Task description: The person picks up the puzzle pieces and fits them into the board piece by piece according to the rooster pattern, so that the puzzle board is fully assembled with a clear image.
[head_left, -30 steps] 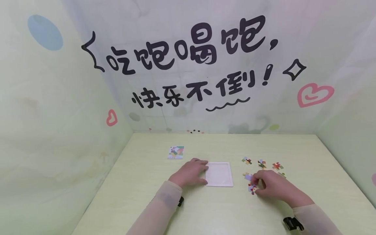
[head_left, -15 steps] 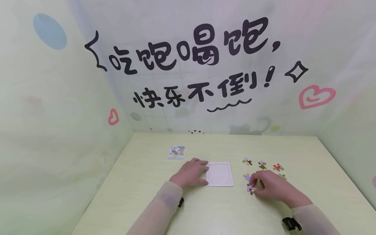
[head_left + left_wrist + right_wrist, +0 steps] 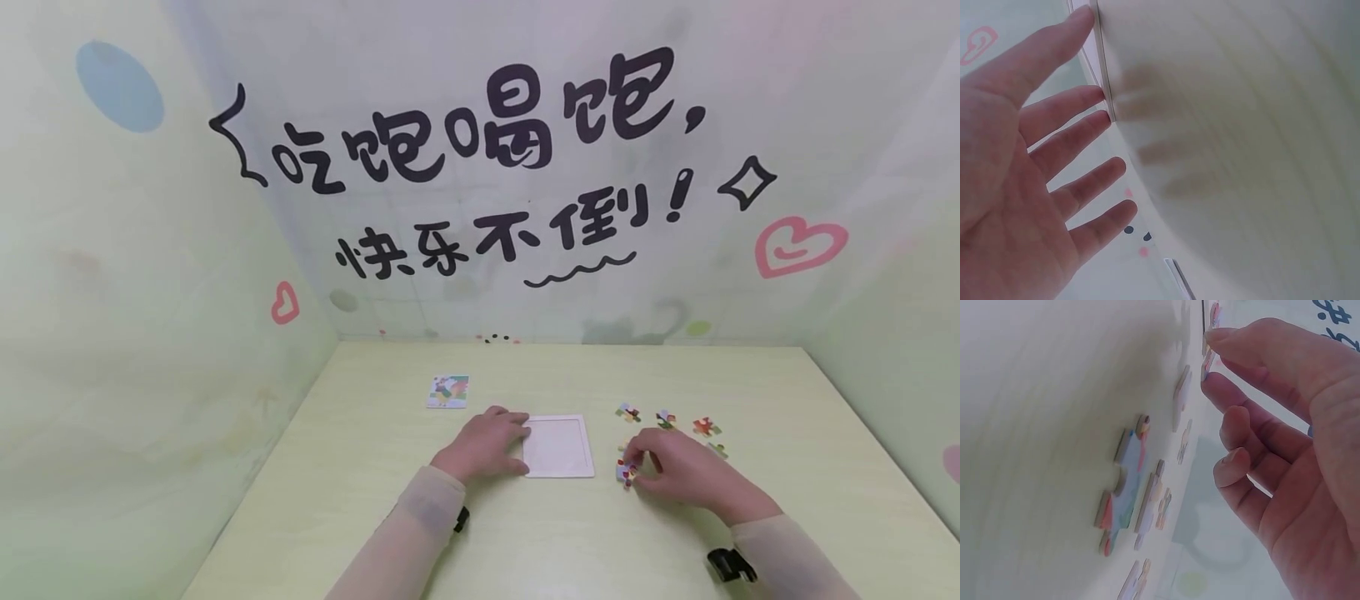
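A square white puzzle tray [image 3: 558,450] lies on the table in front of the person. At its left edge rests the left hand [image 3: 483,446], its thumb and fingertips touching the rim. The left wrist view shows those fingers nearly straight and spread beside the tray edge. Right of the tray, the right hand [image 3: 686,471] pinches a colourful jigsaw puzzle piece [image 3: 624,472] between thumb and index finger. In the right wrist view this piece [image 3: 1208,364] is seen almost edge-on, partly covered by the thumb; the other fingers are curled loosely.
Several loose puzzle pieces [image 3: 706,427] lie behind and beyond the right hand; one piece [image 3: 1125,481] is close in the right wrist view. A small picture card [image 3: 447,391] sits at the back left. Printed fabric walls [image 3: 480,308] enclose the table's back and sides.
The right hand has shifted slightly left with the pinched puzzle piece, toward the tray. The left hand and the tray have stayed in place.
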`<state>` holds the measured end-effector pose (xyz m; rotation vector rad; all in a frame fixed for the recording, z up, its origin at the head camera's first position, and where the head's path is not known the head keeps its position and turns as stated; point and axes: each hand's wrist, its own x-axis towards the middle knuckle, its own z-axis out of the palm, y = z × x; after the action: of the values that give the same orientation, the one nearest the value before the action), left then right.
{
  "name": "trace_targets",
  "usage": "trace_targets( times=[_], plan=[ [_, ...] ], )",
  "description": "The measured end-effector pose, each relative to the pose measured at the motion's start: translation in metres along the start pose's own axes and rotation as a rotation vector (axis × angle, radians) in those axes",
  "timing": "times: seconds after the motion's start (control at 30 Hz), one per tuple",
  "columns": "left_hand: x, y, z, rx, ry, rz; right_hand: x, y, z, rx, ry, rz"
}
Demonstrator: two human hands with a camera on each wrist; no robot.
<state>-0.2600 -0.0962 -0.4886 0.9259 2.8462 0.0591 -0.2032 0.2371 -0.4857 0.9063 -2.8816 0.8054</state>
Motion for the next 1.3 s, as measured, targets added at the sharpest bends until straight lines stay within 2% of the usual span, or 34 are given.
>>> trace_targets(
  times=[0.4,0.7,1.0,1.3],
  plan=[
    [0.001,-0.003,0.001,-0.064,0.019,-0.004,0.019,-0.004,0.001,0.034,0.012,-0.028],
    [0.001,-0.002,-0.002,-0.072,0.011,-0.012,0.042,-0.009,0.008,-0.018,0.025,-0.04],
    [0.003,-0.002,0.0,-0.092,0.027,0.005,0.063,-0.014,0.015,-0.004,-0.005,-0.018],
    [0.002,-0.002,-0.002,-0.093,0.025,-0.009,0.083,-0.023,0.021,-0.023,-0.042,-0.004]
  ],
)
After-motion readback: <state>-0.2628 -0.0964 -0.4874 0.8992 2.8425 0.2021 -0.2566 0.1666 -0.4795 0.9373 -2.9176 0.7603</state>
